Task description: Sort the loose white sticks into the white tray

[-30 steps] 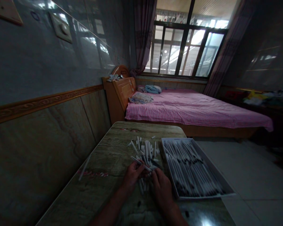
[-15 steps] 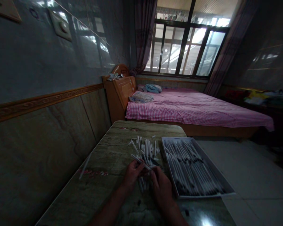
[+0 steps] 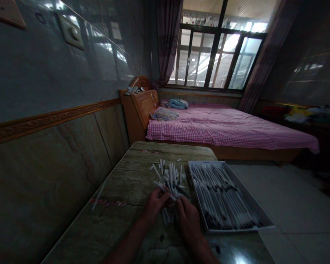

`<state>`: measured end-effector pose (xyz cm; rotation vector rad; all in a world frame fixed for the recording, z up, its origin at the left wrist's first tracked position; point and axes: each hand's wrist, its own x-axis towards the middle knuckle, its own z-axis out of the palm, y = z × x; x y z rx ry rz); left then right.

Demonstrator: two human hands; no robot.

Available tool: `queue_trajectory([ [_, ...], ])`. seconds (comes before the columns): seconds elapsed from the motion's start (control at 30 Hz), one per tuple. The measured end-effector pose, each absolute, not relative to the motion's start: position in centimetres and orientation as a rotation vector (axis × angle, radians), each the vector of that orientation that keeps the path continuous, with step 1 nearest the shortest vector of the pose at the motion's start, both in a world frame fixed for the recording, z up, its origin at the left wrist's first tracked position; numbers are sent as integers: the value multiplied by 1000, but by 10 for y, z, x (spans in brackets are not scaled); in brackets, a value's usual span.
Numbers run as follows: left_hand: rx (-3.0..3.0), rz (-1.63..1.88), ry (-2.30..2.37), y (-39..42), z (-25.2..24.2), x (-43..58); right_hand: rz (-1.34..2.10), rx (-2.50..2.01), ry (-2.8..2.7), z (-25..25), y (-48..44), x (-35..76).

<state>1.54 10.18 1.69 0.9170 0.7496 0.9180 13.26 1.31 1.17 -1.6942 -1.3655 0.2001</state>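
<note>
Both hands meet at the near edge of a loose pile of white sticks [image 3: 169,176] on the counter [image 3: 126,205]. The left hand [image 3: 154,205] pinches one stick [image 3: 165,190] slantwise; the right hand [image 3: 189,220] curls its fingers at the stick's near end. A tray [image 3: 260,214] of aligned sticks sits just right, within reach.

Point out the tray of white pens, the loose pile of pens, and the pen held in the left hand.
tray [image 3: 264,220]: head view, near right rim.
loose pile [image 3: 171,174]: head view, middle of the heap.
held pen [image 3: 161,187]: head view, shaft above the left hand [image 3: 155,205].
</note>
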Motion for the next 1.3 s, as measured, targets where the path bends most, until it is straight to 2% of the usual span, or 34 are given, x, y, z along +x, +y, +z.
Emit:
queue_trajectory([
  [1.3,969,890,780,103,24,15,331,-1723,-1382,18,12,129],
])
